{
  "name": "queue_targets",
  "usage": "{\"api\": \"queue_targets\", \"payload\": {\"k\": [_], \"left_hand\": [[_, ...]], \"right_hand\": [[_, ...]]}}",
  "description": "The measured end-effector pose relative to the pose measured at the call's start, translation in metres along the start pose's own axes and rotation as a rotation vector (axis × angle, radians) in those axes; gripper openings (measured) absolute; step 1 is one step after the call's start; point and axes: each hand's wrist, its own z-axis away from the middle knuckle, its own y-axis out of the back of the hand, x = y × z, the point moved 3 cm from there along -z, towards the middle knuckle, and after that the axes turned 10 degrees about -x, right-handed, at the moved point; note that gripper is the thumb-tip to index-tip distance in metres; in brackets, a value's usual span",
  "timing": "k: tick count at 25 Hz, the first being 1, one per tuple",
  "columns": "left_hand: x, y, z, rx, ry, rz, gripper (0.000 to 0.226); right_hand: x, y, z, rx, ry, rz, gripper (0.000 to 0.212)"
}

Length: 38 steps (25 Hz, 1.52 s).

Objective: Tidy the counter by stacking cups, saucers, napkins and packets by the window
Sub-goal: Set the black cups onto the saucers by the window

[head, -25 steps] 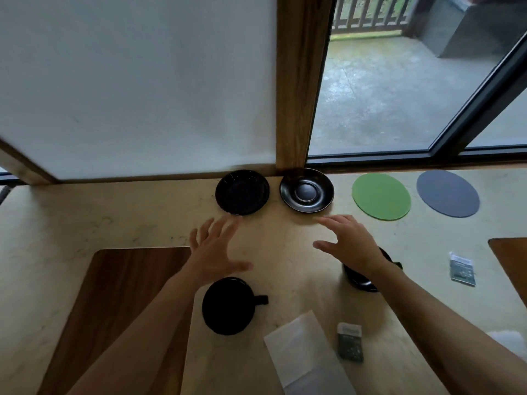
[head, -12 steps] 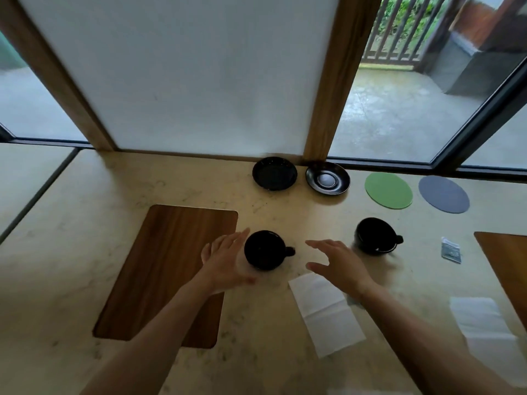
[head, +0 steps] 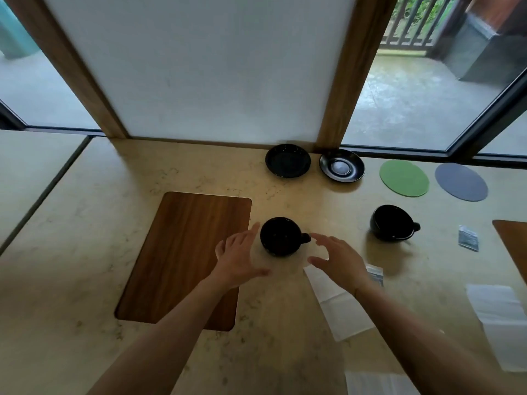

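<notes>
A black cup (head: 281, 236) stands on the beige counter, handle pointing right. My left hand (head: 238, 256) is open just left of it, and my right hand (head: 338, 259) is open just right of it, fingertips near the handle; neither touches the cup. A second black cup (head: 392, 222) stands farther right. Two black saucers (head: 288, 160) (head: 341, 165) lie side by side by the window post. A white napkin (head: 340, 305) lies under my right wrist, with a packet (head: 375, 275) partly hidden beside it. Another packet (head: 468, 238) and napkin (head: 497, 312) lie at the right.
A wooden placemat (head: 185, 258) lies left of my hands; another one's corner (head: 513, 243) shows at the right edge. Green (head: 404, 178) and grey-blue (head: 461, 181) round coasters lie near the window. A further napkin (head: 376, 383) sits at the bottom edge.
The view has pulled back from the saucers toward the near cup. Both hands have drawn back from the saucers and now flank that cup, the right hand closing in on its handle.
</notes>
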Motion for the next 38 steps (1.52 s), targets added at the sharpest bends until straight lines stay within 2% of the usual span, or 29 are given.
{"api": "queue_targets", "payload": {"k": [10,15,24,34,38], "left_hand": [[-0.004,-0.012,-0.043,-0.078,0.022,0.092,0.118],[-0.008,-0.022,-0.061,-0.038,0.024,0.126,0.117],[-0.004,-0.017,-0.072,0.001,-0.074,0.221,0.114],[0.006,0.033,-0.119,0.051,-0.095,0.260,0.111],[0.013,0.061,-0.153,0.075,-0.128,0.200,0.108]], "right_hand": [[0.008,-0.022,-0.047,-0.030,-0.022,-0.045,0.049],[0.013,-0.026,-0.063,-0.039,-0.023,-0.160,0.036],[0.016,-0.015,-0.074,-0.147,0.043,-0.293,0.040],[0.008,0.028,-0.119,-0.074,0.059,-0.338,0.044],[0.008,0.054,-0.151,0.002,0.055,-0.372,0.041]]}}
